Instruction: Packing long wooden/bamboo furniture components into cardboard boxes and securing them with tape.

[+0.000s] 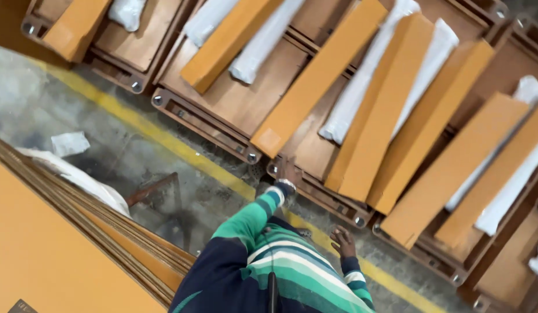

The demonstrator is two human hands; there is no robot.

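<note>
Workshop floor seen from above, with brown wooden trays lying side by side from 10 o'clock to 4 o'clock. Each tray carries long orange cardboard boxes and long bundles in white wrap, all slanting the same way.

The person's striped green sleeves enter at 6 o'clock. The left hand (288, 171) reaches to the near rim of the wooden tray (315, 194) at the centre, just below the low end of a long orange box (318, 78). The hand is blurred, so I cannot tell whether it grips the rim or only touches it. The right hand (342, 240) hangs at 5 o'clock above the concrete floor (26, 104), empty, fingers loosely spread, near a yellow floor line (165, 142) that runs in front of the trays.

Risks, as a judgement:
- The orange box overhangs the tray rim just above the left hand. A pull or knock on the tray could slide it down onto the fingers.
- The white bundles (361, 87) lie loose between boxes and could roll off if the tray tips.
- Metal bolts at the tray corners sit close to the reaching hand and could scrape it.
- A stack of orange boards (43, 249) at 8 o'clock and a white scrap (69, 143) at 9 o'clock crowd the floor, so a backward step could trip.
</note>
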